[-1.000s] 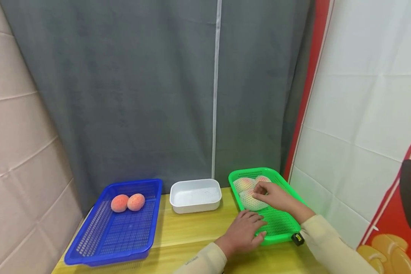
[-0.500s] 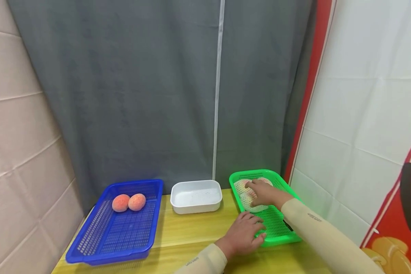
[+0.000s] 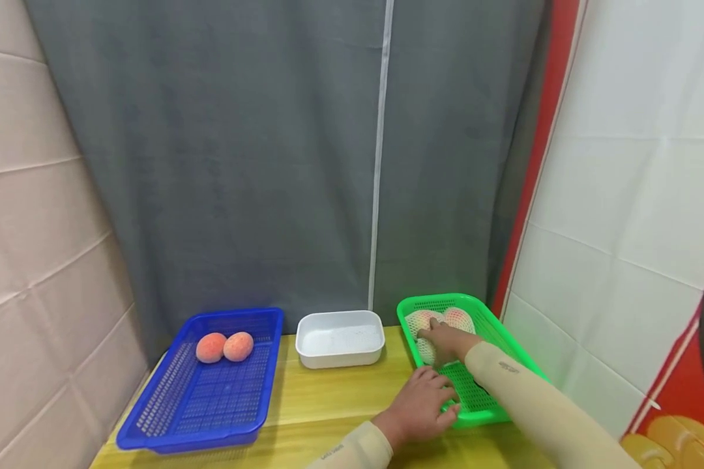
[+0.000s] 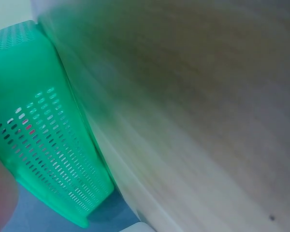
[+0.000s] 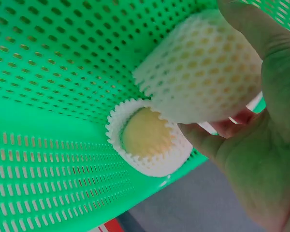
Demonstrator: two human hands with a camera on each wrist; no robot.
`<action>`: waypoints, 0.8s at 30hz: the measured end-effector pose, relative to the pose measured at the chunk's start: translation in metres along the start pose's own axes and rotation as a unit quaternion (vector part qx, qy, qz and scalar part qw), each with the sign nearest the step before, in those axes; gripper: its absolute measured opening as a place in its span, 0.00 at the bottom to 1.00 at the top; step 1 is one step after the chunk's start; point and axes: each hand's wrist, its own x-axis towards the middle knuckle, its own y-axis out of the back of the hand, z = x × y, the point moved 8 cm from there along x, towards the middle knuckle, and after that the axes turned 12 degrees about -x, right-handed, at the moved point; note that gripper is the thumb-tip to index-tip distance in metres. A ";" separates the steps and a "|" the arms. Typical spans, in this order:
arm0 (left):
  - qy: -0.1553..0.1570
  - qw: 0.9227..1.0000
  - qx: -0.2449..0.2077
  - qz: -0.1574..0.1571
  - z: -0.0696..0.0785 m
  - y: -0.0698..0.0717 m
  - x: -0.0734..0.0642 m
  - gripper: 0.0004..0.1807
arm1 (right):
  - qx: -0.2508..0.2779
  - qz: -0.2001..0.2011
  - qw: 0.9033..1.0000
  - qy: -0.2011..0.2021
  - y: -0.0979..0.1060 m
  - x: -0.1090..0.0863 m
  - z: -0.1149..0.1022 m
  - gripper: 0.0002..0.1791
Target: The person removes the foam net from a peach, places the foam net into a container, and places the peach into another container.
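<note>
My right hand (image 3: 448,342) reaches into the green basket (image 3: 484,418), among peaches in white foam nets. Close up in the right wrist view, thumb and fingers of the right hand (image 5: 261,159) grip one netted peach (image 5: 200,67) from both sides. Beside it, another netted peach (image 5: 147,133) lies with its yellow skin showing through the net's opening. At the back right of the basket in the head view sits a netted peach (image 3: 459,318). My left hand (image 3: 419,404) rests at the basket's near left corner, fingers spread loosely on the rim.
A blue basket (image 3: 223,397) stands at the left with two bare peaches, one (image 3: 210,348) touching the other (image 3: 238,346). Between the baskets is a white tray (image 3: 340,359). A grey curtain (image 3: 240,163) hangs behind the wooden table (image 3: 322,404).
My right hand has gone from pinched fingers above the netted peaches to spread fingers, then down onto one of them. The left hand has stayed at the rim. The head view has shifted slightly.
</note>
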 end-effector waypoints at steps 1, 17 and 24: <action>-0.001 1.000 0.000 0.000 0.001 0.000 0.000 0.23 | -0.007 -0.005 1.000 -0.006 -0.004 0.001 0.001 0.44; 0.004 1.000 -0.003 0.003 0.000 0.005 0.001 0.23 | -0.015 0.031 0.999 0.001 -0.003 0.005 -0.009 0.43; 0.007 1.000 0.002 -0.001 0.000 0.001 0.000 0.24 | 0.025 0.038 0.999 0.004 0.007 0.000 -0.004 0.41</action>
